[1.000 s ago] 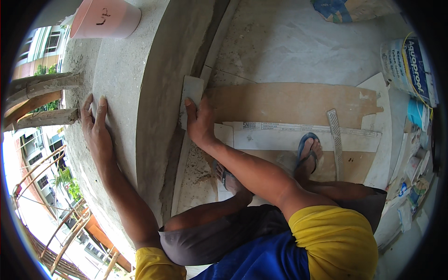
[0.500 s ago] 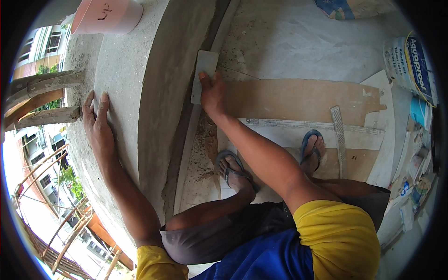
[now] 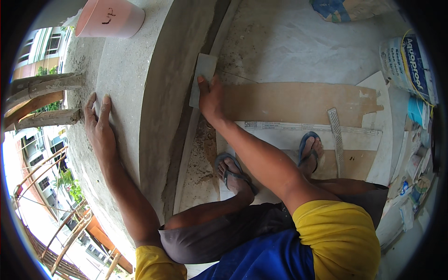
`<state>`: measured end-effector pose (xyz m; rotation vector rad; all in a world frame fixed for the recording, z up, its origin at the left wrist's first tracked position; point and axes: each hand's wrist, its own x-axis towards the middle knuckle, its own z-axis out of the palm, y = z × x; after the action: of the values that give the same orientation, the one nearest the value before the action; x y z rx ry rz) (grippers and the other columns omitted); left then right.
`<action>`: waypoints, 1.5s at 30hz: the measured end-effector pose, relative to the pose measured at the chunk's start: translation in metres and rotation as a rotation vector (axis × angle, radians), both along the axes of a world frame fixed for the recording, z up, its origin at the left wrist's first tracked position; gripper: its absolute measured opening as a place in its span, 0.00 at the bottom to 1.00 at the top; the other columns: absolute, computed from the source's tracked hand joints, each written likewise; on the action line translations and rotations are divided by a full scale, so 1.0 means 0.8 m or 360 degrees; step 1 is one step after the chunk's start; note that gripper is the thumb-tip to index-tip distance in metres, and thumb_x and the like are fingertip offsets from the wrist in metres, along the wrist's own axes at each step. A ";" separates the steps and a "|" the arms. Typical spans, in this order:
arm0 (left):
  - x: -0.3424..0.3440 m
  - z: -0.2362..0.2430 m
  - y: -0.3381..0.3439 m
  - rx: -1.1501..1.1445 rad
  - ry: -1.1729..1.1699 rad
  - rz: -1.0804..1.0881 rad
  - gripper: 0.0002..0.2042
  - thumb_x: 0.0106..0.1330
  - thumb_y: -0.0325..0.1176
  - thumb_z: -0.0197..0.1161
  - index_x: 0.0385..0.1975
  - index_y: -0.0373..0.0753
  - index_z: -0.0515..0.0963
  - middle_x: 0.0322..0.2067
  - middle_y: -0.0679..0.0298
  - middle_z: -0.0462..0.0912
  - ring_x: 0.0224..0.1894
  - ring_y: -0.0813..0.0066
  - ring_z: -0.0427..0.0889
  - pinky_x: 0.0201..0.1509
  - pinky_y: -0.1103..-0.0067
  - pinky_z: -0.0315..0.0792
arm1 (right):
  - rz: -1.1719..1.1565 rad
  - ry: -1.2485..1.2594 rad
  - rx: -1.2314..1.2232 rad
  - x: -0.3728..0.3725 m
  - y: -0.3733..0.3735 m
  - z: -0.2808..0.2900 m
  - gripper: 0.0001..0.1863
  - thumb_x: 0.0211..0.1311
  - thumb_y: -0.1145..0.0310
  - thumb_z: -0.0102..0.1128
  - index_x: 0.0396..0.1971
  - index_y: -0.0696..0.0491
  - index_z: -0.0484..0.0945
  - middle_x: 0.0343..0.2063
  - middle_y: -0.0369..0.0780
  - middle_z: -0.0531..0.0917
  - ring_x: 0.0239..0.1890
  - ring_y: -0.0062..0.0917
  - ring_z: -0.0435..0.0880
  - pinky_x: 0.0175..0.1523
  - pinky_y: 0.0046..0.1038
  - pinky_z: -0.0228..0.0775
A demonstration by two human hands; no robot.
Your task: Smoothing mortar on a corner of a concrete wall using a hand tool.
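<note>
My right hand (image 3: 211,99) grips a flat grey plastering trowel (image 3: 206,65), with the thumb along its back. The blade lies against the lower part of the inner face of a curved, freshly plastered wall (image 3: 161,93), by the ledge at its foot. Whatever handle the trowel has is hidden under my fingers. My left hand (image 3: 99,121) rests on the wall's broad grey top (image 3: 122,88), fingers stretched and spread, holding nothing. Its fingertips are close to wooden poles (image 3: 56,116) that meet the wall's outer side.
A pink bucket (image 3: 112,21) stands on the wall top. Cardboard (image 3: 298,100) covers the floor around my sandalled feet, with a ridged metal strip (image 3: 336,135) on it. At the right are a white-and-blue paint pail (image 3: 396,65) and clutter; a torn sack (image 3: 350,9) lies at the far side.
The whole view has shifted slightly, with the bucket sitting lower in it. My right hand keeps the trowel at nearly the same spot on the wall; my left hand stays put.
</note>
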<state>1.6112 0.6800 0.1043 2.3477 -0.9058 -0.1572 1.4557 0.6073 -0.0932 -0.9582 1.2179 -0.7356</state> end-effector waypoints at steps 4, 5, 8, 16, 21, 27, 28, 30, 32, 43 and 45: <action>0.006 -0.007 0.000 -0.0011 0.0016 -0.0030 0.31 0.64 0.49 0.60 0.60 0.31 0.68 0.58 0.44 0.69 0.62 0.56 0.67 0.66 0.68 0.58 | -0.0286 -0.0065 -0.0390 0.009 0.050 -0.015 0.16 0.67 0.62 0.54 0.39 0.63 0.72 0.34 0.56 0.81 0.41 0.50 0.81 0.43 0.41 0.69; 0.008 -0.004 0.002 0.0000 0.0010 -0.0023 0.31 0.64 0.49 0.60 0.60 0.31 0.68 0.58 0.44 0.69 0.62 0.56 0.67 0.66 0.68 0.58 | -0.0255 -0.0052 -0.0297 0.009 0.049 -0.009 0.17 0.67 0.62 0.55 0.38 0.63 0.73 0.33 0.56 0.81 0.40 0.50 0.81 0.42 0.41 0.69; 0.002 0.000 -0.001 -0.0005 -0.0012 -0.0036 0.31 0.64 0.48 0.60 0.60 0.31 0.68 0.58 0.44 0.70 0.62 0.56 0.67 0.66 0.68 0.58 | -0.0257 0.0105 -0.0034 -0.007 -0.037 -0.011 0.16 0.66 0.62 0.56 0.38 0.63 0.74 0.33 0.56 0.81 0.40 0.51 0.81 0.43 0.42 0.69; 0.002 -0.004 -0.004 -0.0005 -0.0001 -0.0003 0.30 0.64 0.48 0.59 0.60 0.31 0.68 0.57 0.43 0.70 0.60 0.56 0.68 0.65 0.68 0.58 | -0.0238 0.0329 -0.0638 -0.015 -0.123 -0.016 0.14 0.63 0.65 0.57 0.35 0.63 0.75 0.27 0.56 0.81 0.36 0.53 0.81 0.38 0.44 0.70; 0.008 -0.006 -0.004 0.0047 -0.0043 0.0024 0.30 0.65 0.47 0.59 0.60 0.31 0.68 0.57 0.45 0.71 0.60 0.58 0.69 0.65 0.68 0.58 | -0.0140 0.0136 -0.0566 -0.010 -0.009 -0.001 0.11 0.62 0.67 0.58 0.34 0.62 0.74 0.26 0.57 0.80 0.35 0.52 0.81 0.36 0.45 0.69; 0.004 -0.002 0.000 -0.0014 0.0034 -0.0018 0.29 0.65 0.46 0.59 0.59 0.31 0.69 0.57 0.47 0.71 0.60 0.59 0.69 0.65 0.69 0.58 | -0.0304 0.0252 -0.0446 -0.023 -0.084 0.000 0.12 0.62 0.66 0.59 0.34 0.61 0.74 0.25 0.56 0.80 0.33 0.52 0.81 0.34 0.44 0.69; 0.004 -0.004 -0.001 -0.0022 0.0020 -0.0054 0.29 0.65 0.46 0.59 0.59 0.31 0.69 0.57 0.47 0.71 0.60 0.59 0.69 0.65 0.69 0.58 | -0.0309 0.0259 -0.0452 -0.021 -0.099 -0.012 0.12 0.62 0.66 0.59 0.34 0.61 0.74 0.25 0.56 0.80 0.33 0.52 0.81 0.34 0.44 0.69; -0.001 -0.006 -0.007 -0.0007 0.0030 -0.0010 0.28 0.65 0.45 0.59 0.59 0.31 0.69 0.58 0.47 0.70 0.60 0.59 0.69 0.65 0.70 0.58 | -0.0180 0.0379 -0.0535 -0.016 -0.118 -0.021 0.12 0.62 0.65 0.59 0.33 0.61 0.74 0.25 0.56 0.80 0.33 0.52 0.81 0.35 0.44 0.69; 0.001 -0.006 -0.004 0.0028 0.0024 0.0051 0.28 0.66 0.45 0.59 0.59 0.31 0.69 0.58 0.47 0.70 0.60 0.59 0.69 0.65 0.70 0.58 | -0.0223 0.0425 -0.0588 -0.007 -0.071 -0.009 0.13 0.62 0.64 0.59 0.32 0.61 0.74 0.24 0.55 0.80 0.32 0.53 0.81 0.34 0.45 0.69; -0.004 -0.003 -0.006 0.0021 0.0012 -0.0024 0.28 0.67 0.42 0.58 0.61 0.29 0.65 0.55 0.46 0.72 0.58 0.63 0.70 0.65 0.72 0.58 | -0.0322 0.0269 -0.0494 -0.030 -0.110 -0.029 0.15 0.63 0.62 0.59 0.30 0.61 0.75 0.22 0.55 0.79 0.31 0.52 0.81 0.34 0.44 0.69; -0.008 -0.004 -0.009 -0.0038 0.0109 -0.0013 0.28 0.67 0.42 0.58 0.61 0.29 0.66 0.54 0.46 0.73 0.57 0.62 0.71 0.64 0.72 0.59 | -0.0094 0.0354 -0.0496 -0.022 -0.123 -0.028 0.14 0.63 0.64 0.58 0.32 0.63 0.75 0.23 0.56 0.80 0.33 0.52 0.81 0.35 0.44 0.69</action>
<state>1.6048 0.6725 0.1007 2.3027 -0.8795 -0.2278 1.4382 0.5086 -0.1157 -1.2920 1.3530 -0.9014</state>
